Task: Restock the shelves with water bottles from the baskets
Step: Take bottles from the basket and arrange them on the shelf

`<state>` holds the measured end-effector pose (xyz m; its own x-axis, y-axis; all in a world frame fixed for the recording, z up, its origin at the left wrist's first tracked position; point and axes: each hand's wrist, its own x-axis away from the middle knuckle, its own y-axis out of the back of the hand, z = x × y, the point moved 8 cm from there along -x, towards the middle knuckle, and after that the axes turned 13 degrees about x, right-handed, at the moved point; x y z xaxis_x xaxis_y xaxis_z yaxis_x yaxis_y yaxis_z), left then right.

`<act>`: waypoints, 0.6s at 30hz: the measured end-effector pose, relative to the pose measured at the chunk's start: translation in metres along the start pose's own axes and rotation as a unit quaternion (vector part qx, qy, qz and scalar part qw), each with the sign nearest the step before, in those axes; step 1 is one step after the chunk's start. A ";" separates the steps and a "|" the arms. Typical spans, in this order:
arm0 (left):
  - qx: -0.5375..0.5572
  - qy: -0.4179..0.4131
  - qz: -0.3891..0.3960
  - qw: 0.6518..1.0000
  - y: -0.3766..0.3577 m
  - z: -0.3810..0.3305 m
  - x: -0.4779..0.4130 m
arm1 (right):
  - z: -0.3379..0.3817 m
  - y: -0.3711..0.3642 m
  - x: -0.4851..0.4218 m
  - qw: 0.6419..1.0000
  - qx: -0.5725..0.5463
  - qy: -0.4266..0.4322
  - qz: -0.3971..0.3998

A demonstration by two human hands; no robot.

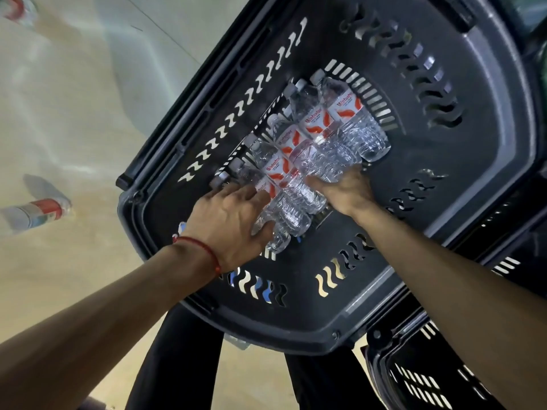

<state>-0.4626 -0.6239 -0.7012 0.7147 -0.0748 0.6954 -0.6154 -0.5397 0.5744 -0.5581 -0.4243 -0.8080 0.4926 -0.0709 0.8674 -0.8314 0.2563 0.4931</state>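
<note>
Basket [296, 329], centre: water bottles [313, 128] lying side by side; left hand [231, 223] clasps the nearest, right hand [344, 192] apparently grips others' bases; risk: slick bottles slipping if several are lifted together.

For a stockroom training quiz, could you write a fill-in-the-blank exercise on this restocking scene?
1. The water bottles lie inside a dark plastic ____.
2. The left hand, gripping bottles, wears a ____ string at the wrist.
3. The right hand holds bottles at the end opposite their ____.
4. A stray bottle lies outside, on the ____.
Missing words: basket, red, caps, floor.
</note>
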 end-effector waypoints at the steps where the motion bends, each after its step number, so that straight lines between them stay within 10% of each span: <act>1: 0.000 0.004 0.003 1.000 0.001 0.002 0.001 | 0.004 0.001 0.001 1.000 -0.006 0.000 0.004; 18: 0.056 0.057 -0.002 0.997 -0.016 0.030 -0.019 | 0.045 0.003 -0.018 0.995 0.056 0.049 0.059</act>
<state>-0.4565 -0.6389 -0.7370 0.6704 0.0201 0.7418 -0.5668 -0.6312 0.5294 -0.5807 -0.4654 -0.8189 0.4077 0.0492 0.9118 -0.9058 0.1484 0.3970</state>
